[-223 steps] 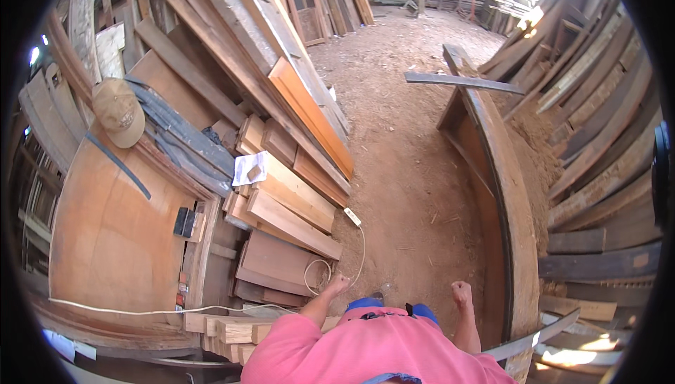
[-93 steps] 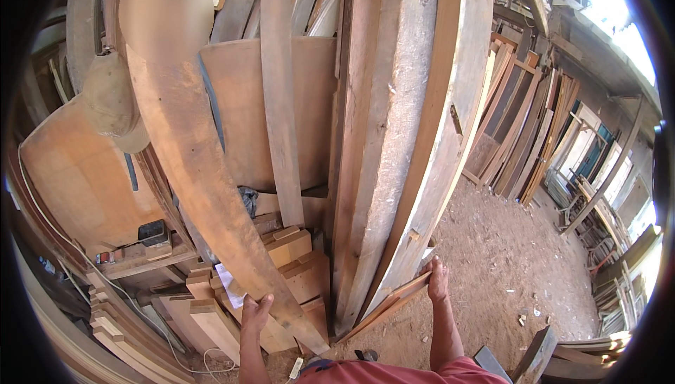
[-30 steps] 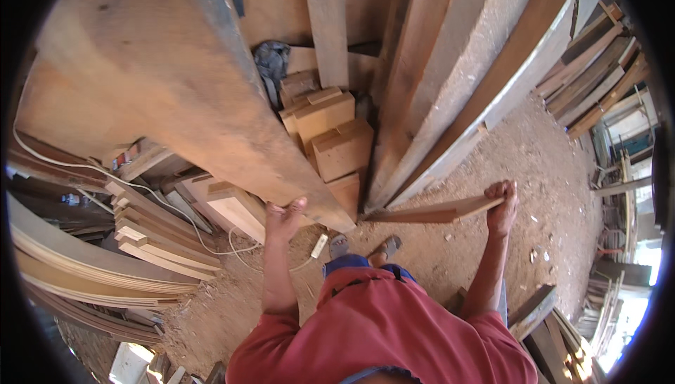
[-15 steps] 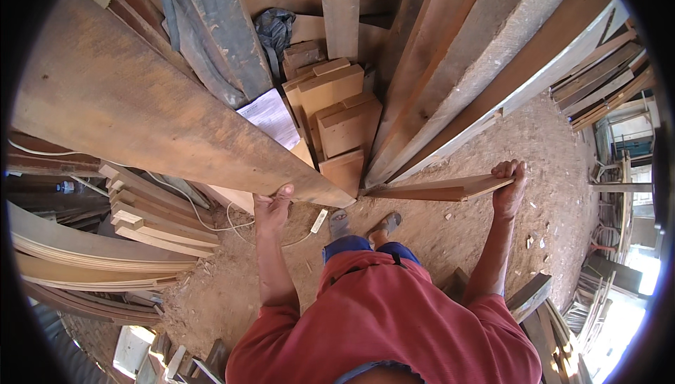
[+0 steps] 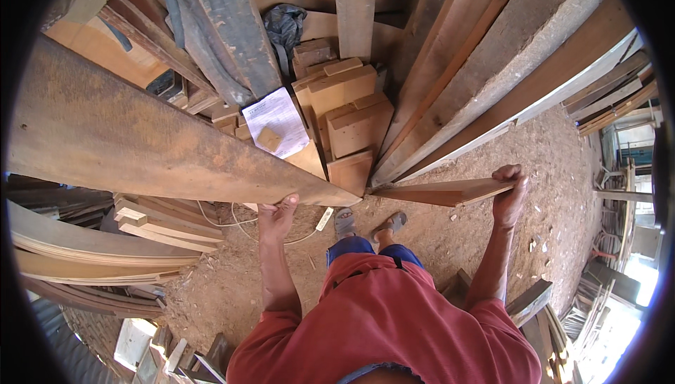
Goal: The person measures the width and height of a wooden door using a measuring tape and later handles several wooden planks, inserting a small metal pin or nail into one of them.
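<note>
My left hand [image 5: 279, 216] is closed on the near edge of a long, wide wooden plank [image 5: 151, 134]. This brown plank runs from the far left to a narrow-looking end near my feet. Out to the right, my right hand [image 5: 509, 195] has its fingers wrapped over the outer end of a shorter reddish-brown board [image 5: 443, 191]. That board's inner end lies close to the plank's end. Beyond the plank, a white printed sheet [image 5: 287, 113] lies with a small wood block [image 5: 268, 138] on it, beside stacked wooden blocks [image 5: 358, 131].
Tall timbers [image 5: 457, 96] lean at the back right, and a grey beam [image 5: 235, 29] at the back left. Cut wood pieces [image 5: 165, 222] are piled at left. A white power strip [image 5: 325, 219] with a cable lies by my sandalled feet on the dirt floor [image 5: 232, 278].
The long plank has tilted toward me on the left, uncovering more of the sheet and the small block on it. My right hand keeps its hold on the shorter board.
</note>
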`<state>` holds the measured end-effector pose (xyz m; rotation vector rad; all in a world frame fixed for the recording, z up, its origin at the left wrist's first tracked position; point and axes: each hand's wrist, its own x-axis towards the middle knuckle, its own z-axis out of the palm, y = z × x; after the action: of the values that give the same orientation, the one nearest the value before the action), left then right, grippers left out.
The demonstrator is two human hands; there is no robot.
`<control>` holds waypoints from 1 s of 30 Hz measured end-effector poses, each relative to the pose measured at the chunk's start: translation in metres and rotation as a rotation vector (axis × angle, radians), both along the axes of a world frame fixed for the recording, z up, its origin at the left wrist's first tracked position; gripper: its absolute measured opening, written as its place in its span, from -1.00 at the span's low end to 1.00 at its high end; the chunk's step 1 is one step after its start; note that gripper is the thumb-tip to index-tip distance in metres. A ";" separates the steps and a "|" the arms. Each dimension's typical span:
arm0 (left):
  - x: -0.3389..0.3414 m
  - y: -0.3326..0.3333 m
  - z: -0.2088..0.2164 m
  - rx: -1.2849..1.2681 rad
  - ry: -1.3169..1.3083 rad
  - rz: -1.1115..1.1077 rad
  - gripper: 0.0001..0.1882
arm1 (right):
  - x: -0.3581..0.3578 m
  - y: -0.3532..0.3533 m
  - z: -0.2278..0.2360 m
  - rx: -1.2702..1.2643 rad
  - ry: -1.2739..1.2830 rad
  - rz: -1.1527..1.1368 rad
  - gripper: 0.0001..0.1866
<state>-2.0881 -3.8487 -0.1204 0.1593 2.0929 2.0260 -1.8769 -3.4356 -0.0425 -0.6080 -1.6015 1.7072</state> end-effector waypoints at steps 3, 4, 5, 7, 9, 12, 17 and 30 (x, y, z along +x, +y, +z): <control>-0.002 -0.002 -0.004 -0.001 0.040 -0.017 -0.64 | -0.006 -0.020 0.002 0.088 -0.128 0.151 -0.23; -0.002 -0.003 -0.003 0.001 0.049 -0.019 -0.64 | -0.013 -0.029 0.004 0.101 -0.166 0.145 -0.25; -0.001 -0.003 -0.001 -0.004 0.022 0.012 -0.66 | -0.018 -0.032 0.001 0.132 -0.190 0.178 -0.27; 0.001 0.007 0.020 -0.005 -0.032 0.065 -0.69 | -0.028 -0.036 -0.002 0.160 -0.226 0.233 -0.29; 0.000 0.004 0.015 -0.059 -0.018 0.053 -0.73 | -0.043 -0.040 -0.011 0.153 -0.198 0.263 -0.33; 0.004 0.003 0.015 0.010 0.000 0.018 -0.78 | -0.054 -0.036 -0.037 0.234 -0.119 0.188 -0.34; 0.028 -0.024 -0.002 -0.063 0.141 -0.031 -0.62 | -0.081 -0.052 -0.013 0.266 -0.094 0.185 -0.40; 0.069 -0.017 0.042 0.383 0.223 -0.173 -0.75 | -0.108 -0.059 0.037 0.118 0.065 0.236 -0.52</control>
<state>-2.0192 -3.8656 -0.0786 0.6323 1.7058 2.3654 -1.9852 -3.4949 -0.0057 -0.3118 -1.7697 1.7642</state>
